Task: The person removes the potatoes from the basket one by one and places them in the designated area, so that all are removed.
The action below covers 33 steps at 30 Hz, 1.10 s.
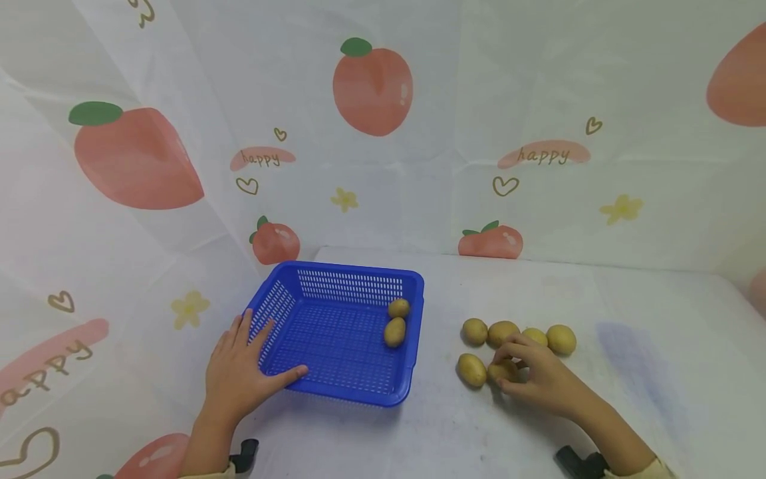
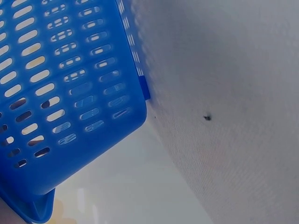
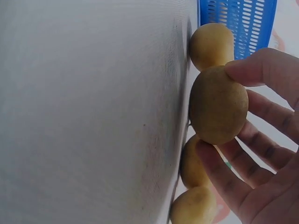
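Currently | right fingers (image 3: 224, 175) pinch potato (image 3: 218, 105) | left fingers (image 1: 263, 336) touch blue basket (image 1: 335, 339)

basket (image 2: 61, 88): cut off, left wrist view | held potato (image 1: 500, 372): partly covered, head view | dark speck (image 2: 207, 117): unidentifiable

Downward head view, wrist views sharing basket (image 1: 338, 349)
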Each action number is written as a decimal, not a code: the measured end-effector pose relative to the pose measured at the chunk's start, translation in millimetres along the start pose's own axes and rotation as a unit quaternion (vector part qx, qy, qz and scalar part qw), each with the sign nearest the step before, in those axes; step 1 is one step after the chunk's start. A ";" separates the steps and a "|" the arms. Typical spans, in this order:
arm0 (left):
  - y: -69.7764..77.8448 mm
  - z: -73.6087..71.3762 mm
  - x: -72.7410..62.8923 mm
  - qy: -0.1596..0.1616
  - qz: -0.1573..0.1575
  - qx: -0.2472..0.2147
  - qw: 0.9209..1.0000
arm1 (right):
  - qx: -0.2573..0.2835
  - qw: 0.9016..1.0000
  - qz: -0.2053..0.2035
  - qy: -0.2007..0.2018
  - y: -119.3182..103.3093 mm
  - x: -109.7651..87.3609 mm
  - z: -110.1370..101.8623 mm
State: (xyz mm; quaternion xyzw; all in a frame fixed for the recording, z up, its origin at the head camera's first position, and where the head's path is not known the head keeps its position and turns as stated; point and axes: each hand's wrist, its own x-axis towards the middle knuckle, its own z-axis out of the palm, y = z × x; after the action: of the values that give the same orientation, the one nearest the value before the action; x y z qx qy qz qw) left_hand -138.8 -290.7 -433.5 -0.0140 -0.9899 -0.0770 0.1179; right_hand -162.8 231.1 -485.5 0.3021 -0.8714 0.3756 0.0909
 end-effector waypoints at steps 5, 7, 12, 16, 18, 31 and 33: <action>-0.9 0.9 -0.3 -0.003 -0.004 -0.001 1.000 | -0.003 1.000 0.012 -0.011 0.7 0.2 0.2; -1.6 1.6 -0.3 -0.002 -0.003 -0.001 1.000 | -0.004 1.000 0.017 -0.014 0.5 0.5 -0.2; -2.6 2.9 -0.1 0.006 0.003 0.001 1.000 | -0.005 1.000 0.022 -0.015 -0.1 0.6 -1.9; -2.1 2.6 0.0 0.005 0.003 0.001 1.000 | -0.001 1.000 0.025 -0.020 -0.3 0.4 -3.3; -2.0 2.6 -0.1 0.005 0.004 0.000 1.000 | 0.001 0.999 0.032 -0.026 -0.4 0.5 -4.0; -5.9 8.1 -0.1 0.028 0.014 0.003 1.000 | 0.010 0.998 0.050 -0.044 -2.9 2.2 -11.5; -6.8 8.9 0.0 0.030 0.015 0.002 0.999 | 0.012 0.998 0.045 -0.041 -3.5 2.1 -12.1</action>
State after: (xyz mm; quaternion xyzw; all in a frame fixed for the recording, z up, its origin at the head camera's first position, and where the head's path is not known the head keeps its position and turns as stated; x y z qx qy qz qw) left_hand -141.1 -296.1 -443.0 -0.0261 -0.9858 -0.0737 0.1487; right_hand -163.2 236.9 -474.1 0.2789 -0.8826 0.3770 0.0343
